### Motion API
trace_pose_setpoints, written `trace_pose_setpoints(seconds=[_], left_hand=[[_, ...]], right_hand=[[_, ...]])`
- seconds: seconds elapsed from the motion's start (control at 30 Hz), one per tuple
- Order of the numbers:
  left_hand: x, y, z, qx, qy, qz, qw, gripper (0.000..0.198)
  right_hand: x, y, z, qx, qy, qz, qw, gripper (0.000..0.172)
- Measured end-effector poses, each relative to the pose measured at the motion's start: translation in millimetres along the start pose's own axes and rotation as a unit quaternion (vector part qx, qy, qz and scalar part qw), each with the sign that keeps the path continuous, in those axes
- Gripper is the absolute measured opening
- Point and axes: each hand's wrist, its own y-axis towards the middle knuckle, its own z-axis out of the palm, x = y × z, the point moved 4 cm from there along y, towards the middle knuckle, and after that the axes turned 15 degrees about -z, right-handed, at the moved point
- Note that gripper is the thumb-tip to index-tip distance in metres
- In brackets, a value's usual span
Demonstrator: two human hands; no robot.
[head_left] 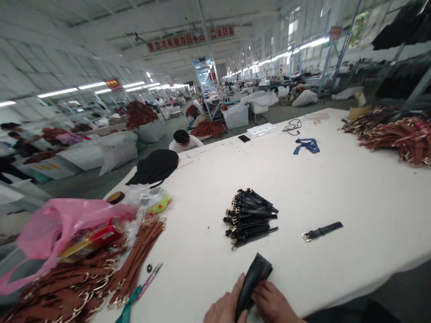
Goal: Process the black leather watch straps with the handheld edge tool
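At the table's near edge, my left hand [225, 303] is closed around the lower end of a folded black leather piece [252, 279]. My right hand [273, 301] pinches the same piece from its right side; the fingertips are partly hidden. The piece slants up and away, its far end standing loose. Beyond my hands lies a fanned pile of black buckle straps [251, 217] with gold buckles. One single black buckle strap [323, 231] rests flat to the right of that pile.
Brown straps [139, 255], pink-handled snips [150, 281] and a pink plastic bag [67, 220] crowd the left. A black cap [155, 166], phone [244, 138], white power strip [261, 130] and blue ribbon [307, 146] lie farther back. A person [183, 140] is beyond the table.
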Motion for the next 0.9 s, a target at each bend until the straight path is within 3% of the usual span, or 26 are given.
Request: trace_pose_setpoints(seconds=[0.13, 0.27, 0.4, 0.5, 0.73, 0.9], left_hand=[[4.6, -14.7, -19.7, -0.041, -0.049, -0.004, 0.998, 0.063], [31.0, -28.5, -33.7, -0.070, -0.076, -0.050, 0.993, 0.060], [63.9, -44.1, -24.9, -0.063, -0.089, -0.096, 0.989, 0.060], [73.8, -56.1, -12.3, -0.031, -0.107, -0.103, 0.988, 0.060], [60.4, -57.6, 2.4, 0.004, -0.110, -0.094, 0.989, 0.061], [53.6, -44.3, 3.6, -0.026, -0.099, -0.086, 0.991, 0.062]], right_hand=[[4.1, 13.0, -19.6, 0.101, -0.042, 0.053, 0.993, 0.031], [-0.1, 23.6, -38.5, 0.179, -0.044, 0.092, 0.979, 0.029], [-9.6, 22.3, -45.6, 0.181, -0.067, 0.143, 0.971, 0.028], [-10.8, 21.1, -46.0, 0.166, -0.062, 0.157, 0.972, 0.029], [-18.6, 19.5, -36.8, 0.133, -0.037, 0.157, 0.978, 0.024], [-21.6, 19.7, -35.8, 0.099, -0.016, 0.159, 0.982, 0.019]])
